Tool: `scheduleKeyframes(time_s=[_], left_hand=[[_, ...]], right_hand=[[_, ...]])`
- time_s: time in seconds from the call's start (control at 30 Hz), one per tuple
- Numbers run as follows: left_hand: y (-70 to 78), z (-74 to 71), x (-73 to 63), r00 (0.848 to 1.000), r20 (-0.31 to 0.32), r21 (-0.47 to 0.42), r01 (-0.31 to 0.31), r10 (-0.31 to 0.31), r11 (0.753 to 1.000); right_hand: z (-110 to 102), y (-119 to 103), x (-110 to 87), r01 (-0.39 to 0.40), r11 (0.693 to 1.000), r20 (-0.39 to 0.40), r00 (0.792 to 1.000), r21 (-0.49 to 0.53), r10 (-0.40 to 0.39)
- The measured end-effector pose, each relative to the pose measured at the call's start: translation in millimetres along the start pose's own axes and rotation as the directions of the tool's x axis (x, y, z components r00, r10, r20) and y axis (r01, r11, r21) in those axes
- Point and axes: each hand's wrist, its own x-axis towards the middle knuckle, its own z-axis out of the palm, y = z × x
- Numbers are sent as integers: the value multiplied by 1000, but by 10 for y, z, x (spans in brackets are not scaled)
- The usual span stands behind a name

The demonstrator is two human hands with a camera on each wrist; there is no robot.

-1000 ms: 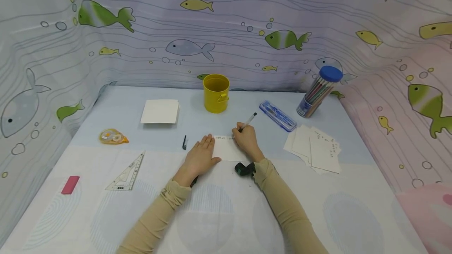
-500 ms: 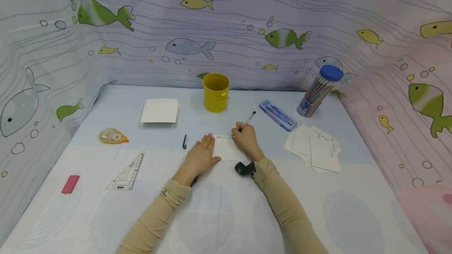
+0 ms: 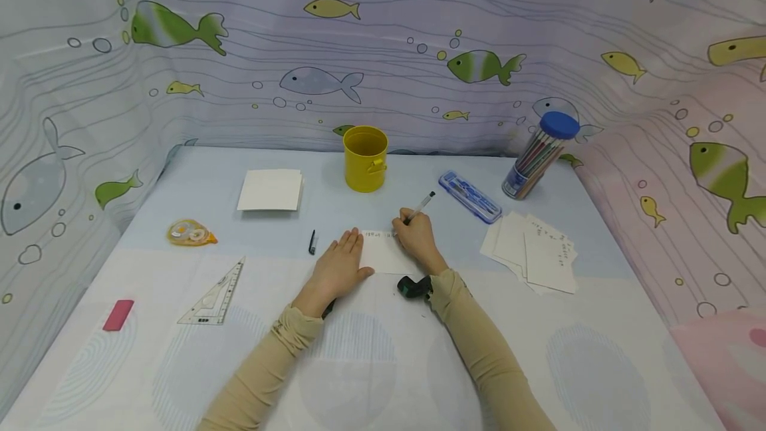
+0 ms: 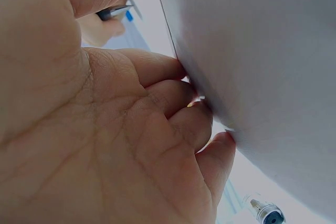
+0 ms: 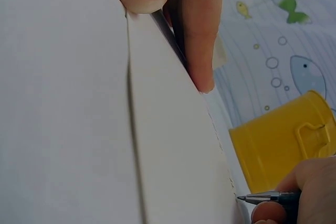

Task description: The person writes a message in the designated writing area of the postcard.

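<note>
A white paper card (image 3: pixel 387 258) with a short row of handwriting along its top lies on the table in front of the person. The left hand (image 3: pixel 340 266) rests flat over the card's left end, fingers straight and thumb at its lower edge. In the right hand (image 3: pixel 419 238) a pen (image 3: pixel 427 199) is pinched, its clear barrel slanting up to the right. The right wrist view shows the pen tip (image 5: pixel 242 198) at the line of writing. Left of the left hand lies a black pen cap (image 3: pixel 312 242).
Behind the hands stands a yellow bucket (image 3: pixel 366 159), with a white card stack (image 3: pixel 271 190) to its left. At right are a blue case (image 3: pixel 470 197), a pencil jar (image 3: pixel 540 155) and written cards (image 3: pixel 549 258). Correction tape (image 3: pixel 190 233), a set square (image 3: pixel 215 298) and an eraser (image 3: pixel 118 315) lie left.
A little more writing shows beside the pen on the card. The right hand shifts only very slightly; the left hand stays in place.
</note>
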Motion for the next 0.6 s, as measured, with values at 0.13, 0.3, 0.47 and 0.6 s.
scheduleKeyframes(time_s=[0.13, 0.3, 0.47, 0.6], left_hand=[[-4, 4, 1, 1000, -2, -1, 1, -1, 1000], [-8, 14, 10, 1000, -3, 0, -2, 2, 1000], [-16, 26, 21, 1000, 0, 6, 2, -2, 1000], [-20, 31, 26, 1000, 1, 13, 6, -6, 1000]], right_hand=[[5, 8, 1, 4, 1000, 4, 1000, -4, -4], [8, 11, -1, -1, 1000, 7, 1000, -9, 1], [6, 8, 3, -6, 1000, 11, 1000, -12, 6], [7, 1, -1, -13, 1000, -7, 1000, 18, 14]])
